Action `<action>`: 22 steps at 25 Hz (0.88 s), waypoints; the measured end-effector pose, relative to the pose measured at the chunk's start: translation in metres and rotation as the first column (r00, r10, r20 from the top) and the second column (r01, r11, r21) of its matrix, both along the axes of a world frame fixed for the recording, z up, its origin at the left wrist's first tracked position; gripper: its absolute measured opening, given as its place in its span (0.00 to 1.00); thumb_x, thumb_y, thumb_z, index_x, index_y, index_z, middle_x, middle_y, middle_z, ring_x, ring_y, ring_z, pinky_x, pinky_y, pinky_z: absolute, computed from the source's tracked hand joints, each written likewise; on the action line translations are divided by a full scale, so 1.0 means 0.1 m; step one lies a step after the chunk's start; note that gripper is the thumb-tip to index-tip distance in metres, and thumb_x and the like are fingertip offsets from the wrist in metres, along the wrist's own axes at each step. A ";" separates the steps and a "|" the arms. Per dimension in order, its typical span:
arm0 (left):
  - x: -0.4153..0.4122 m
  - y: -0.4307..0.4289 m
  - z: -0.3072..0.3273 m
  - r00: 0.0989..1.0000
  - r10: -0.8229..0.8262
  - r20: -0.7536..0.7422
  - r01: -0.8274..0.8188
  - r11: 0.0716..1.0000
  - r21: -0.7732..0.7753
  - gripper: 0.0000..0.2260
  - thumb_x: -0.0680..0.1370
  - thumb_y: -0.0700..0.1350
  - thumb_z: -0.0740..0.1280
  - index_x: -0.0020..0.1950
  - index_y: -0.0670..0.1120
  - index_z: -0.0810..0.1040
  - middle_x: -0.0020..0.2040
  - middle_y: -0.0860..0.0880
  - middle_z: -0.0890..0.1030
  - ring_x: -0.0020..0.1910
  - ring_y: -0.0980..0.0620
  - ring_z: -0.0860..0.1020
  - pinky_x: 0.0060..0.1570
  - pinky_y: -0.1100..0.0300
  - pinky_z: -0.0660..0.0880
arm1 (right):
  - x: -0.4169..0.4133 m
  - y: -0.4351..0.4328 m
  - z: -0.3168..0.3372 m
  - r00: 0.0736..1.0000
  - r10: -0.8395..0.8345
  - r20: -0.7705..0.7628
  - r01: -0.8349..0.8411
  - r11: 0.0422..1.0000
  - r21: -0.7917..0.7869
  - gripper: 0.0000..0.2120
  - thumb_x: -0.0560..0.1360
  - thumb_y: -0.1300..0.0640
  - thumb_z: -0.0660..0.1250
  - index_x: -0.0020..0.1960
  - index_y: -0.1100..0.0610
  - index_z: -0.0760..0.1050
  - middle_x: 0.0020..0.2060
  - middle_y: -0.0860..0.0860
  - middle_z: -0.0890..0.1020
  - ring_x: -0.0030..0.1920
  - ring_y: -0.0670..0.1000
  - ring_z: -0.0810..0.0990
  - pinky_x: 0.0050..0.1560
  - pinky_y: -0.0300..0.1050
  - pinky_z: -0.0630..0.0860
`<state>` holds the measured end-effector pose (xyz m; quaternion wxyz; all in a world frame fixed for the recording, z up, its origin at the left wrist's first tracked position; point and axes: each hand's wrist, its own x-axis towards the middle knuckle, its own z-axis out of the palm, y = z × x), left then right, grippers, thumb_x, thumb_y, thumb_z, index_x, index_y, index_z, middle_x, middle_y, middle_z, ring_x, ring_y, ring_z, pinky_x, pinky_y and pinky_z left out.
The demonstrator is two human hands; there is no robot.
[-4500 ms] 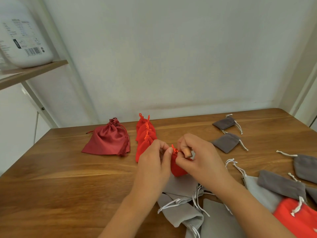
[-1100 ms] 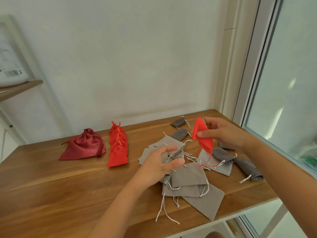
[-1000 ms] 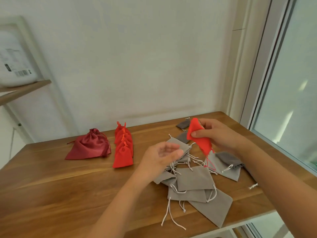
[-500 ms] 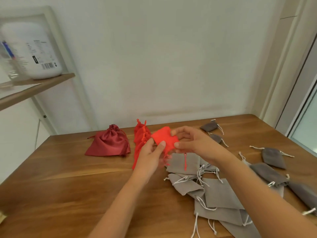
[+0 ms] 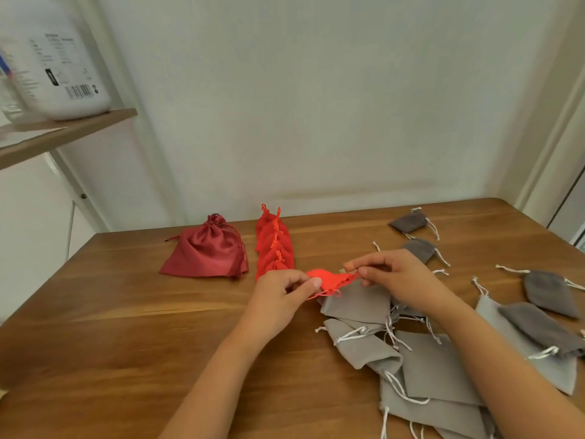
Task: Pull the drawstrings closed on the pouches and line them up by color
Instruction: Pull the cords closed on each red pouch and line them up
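Both of your hands meet over the wooden table (image 5: pixel 126 327) in the head camera view, sharing one small bright red pouch (image 5: pixel 329 277). Your left hand (image 5: pixel 281 293) pinches the pouch's left end between thumb and forefinger. Your right hand (image 5: pixel 395 280) pinches its right end the same way. The pouch stretches sideways between the two pinches, just above the table, and its thin red drawstring (image 5: pixel 329 293) loops loose beneath it. Whether its mouth is drawn closed cannot be made out.

Under the grip and to its right lies a loose heap of light grey pouches (image 5: pixel 357 307) with white cords, overlapping and running toward you. Dark grey pouches (image 5: pixel 410 221) lie scattered beyond and to the right of your right hand. Just beyond your left hand, a row of bright red pouches (image 5: pixel 273 245) overlaps in a line running away from you. Left of that row sits a larger dark red satin pouch (image 5: pixel 205 251), cinched at its top. High and far left of the grip, a white container (image 5: pixel 57 58) with a barcode label stands on a wooden shelf (image 5: pixel 69 131).
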<state>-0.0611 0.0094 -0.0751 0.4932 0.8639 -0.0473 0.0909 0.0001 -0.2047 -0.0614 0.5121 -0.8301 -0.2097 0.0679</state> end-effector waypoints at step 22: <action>-0.02 0.20 0.14 0.992 0.121 0.044 -0.125 0.985 0.115 0.25 0.71 0.61 0.64 0.19 0.47 0.70 0.18 0.54 0.63 0.21 0.57 0.62 0.29 0.68 0.63 | 0.33 -0.25 -0.19 0.829 -0.267 0.492 0.391 0.906 -0.166 0.06 0.78 0.58 0.64 0.46 0.54 0.80 0.41 0.49 0.76 0.39 0.44 0.72 0.39 0.29 0.66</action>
